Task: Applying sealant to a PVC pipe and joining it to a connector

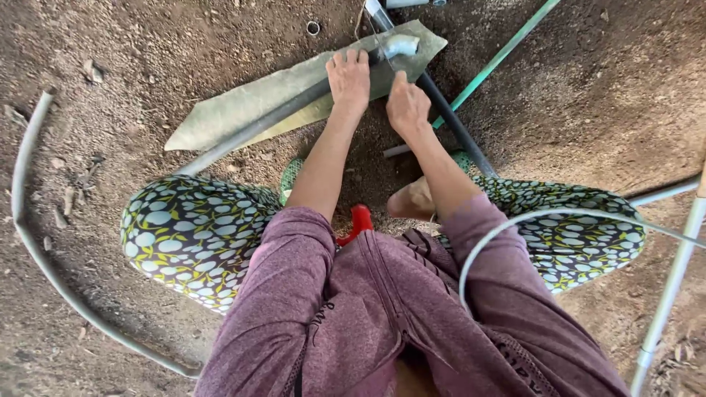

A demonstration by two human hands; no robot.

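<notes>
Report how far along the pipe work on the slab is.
Done: a grey pipe lies across the flat stone slab, a white elbow fitting at its end. In hand: the left hand presses the pipe down; the right hand rests beside it. Left: loose curved tubing lies untouched on the dirt.

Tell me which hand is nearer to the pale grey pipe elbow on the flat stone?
The left hand. Its fingertips rest on the dark pipe just beside the pale grey elbow. The right hand sits lower, below the elbow and closer to the person's body.
</notes>
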